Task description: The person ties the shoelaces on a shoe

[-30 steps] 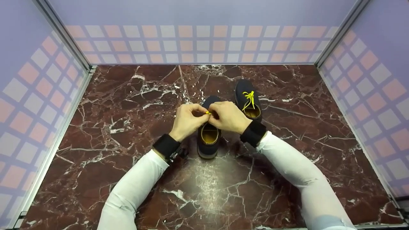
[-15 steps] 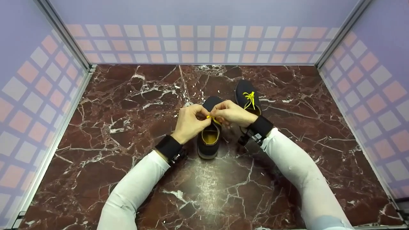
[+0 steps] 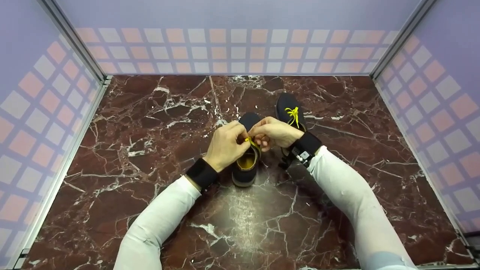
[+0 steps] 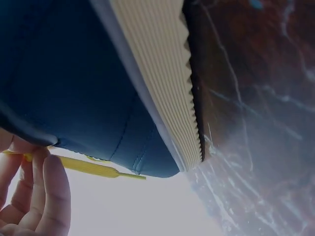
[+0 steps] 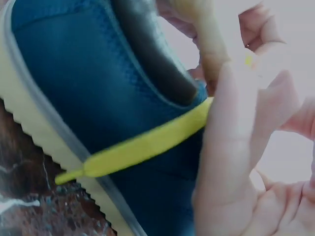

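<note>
A dark blue shoe (image 3: 243,177) with a yellow lining stands on the marbled surface in front of the body, toe pointing away. Over its lacing, my left hand (image 3: 226,146) pinches the yellow shoelace (image 3: 248,140) between thumb and forefinger. Just right of it, my right hand (image 3: 276,133) has its thumb and forefinger together at the same lace, its other fingers curled. One flat lace end (image 5: 147,150) hangs down the shoe's side in the right wrist view. Another lace end (image 4: 93,167) sticks out past the fingers in the left wrist view. The knot area is mostly hidden by the fingers.
The matching shoe (image 3: 288,103), its yellow lace tied in a bow (image 3: 293,115), stands behind the right hand. Panels (image 3: 240,17) with pink and white squares border the marbled surface (image 3: 150,187) at the back and both sides.
My right hand has drawn slightly right and turned, showing its curled fingers and more of the lace. The left hand has shifted a little right and rolled over. Both shoes stay put.
</note>
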Demonstrator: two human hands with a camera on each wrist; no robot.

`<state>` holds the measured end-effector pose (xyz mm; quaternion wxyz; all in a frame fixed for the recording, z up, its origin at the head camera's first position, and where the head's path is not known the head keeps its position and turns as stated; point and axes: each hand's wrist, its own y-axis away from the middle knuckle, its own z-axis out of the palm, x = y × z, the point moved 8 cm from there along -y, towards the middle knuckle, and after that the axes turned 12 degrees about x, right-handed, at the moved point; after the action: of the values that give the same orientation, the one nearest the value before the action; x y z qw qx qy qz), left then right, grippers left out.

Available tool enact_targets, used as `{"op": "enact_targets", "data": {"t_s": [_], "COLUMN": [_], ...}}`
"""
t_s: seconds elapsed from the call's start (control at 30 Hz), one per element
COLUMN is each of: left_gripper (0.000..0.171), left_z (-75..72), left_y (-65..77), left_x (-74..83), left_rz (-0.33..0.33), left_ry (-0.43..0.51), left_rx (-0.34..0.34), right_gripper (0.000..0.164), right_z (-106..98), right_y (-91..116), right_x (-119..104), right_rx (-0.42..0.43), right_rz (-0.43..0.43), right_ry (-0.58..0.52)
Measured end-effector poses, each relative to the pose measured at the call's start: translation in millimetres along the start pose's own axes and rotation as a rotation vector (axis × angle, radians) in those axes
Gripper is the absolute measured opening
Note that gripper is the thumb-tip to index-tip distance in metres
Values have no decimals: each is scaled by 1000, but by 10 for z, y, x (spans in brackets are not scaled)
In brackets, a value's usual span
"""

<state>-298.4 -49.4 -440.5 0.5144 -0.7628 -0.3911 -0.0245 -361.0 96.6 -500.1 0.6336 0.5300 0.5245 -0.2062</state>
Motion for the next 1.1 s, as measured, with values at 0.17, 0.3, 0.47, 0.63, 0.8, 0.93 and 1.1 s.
{"op": "enact_targets", "data": {"t_s": [0.17, 0.3, 0.47, 0.63, 0.8, 0.93, 1.1], "left_gripper": [13, 9, 6, 6, 5, 5, 4], "left_z": [4, -19, -44, -41, -42, -59, -79], "left_y": [17, 24, 33, 41, 45, 42, 38], "left_x": [13, -37, -114, -156, -181, -215, -225], "left_rz": [30, -20, -105, -146, -181, -227, -251], "left_ry": [2, 57, 107, 108, 130, 162, 188], "left_rx": [-9, -6, 10, 20, 8, -5, -12], "right_gripper": [18, 17, 16, 16, 9, 10, 22], "right_z": [21, 23, 3, 5, 16, 1, -6], "right_y": [14, 45, 69, 55, 18, 35, 161], "right_x": [-16, -73, -152, -182, -147, -172, -304], "right_rx": [-25, -25, 20, 86, 88, 83, 117], "right_rz": [-18, -77, -171, -237, -221, -256, -422], "right_ry": [-2, 24, 34, 37, -27, -14, 188]}}
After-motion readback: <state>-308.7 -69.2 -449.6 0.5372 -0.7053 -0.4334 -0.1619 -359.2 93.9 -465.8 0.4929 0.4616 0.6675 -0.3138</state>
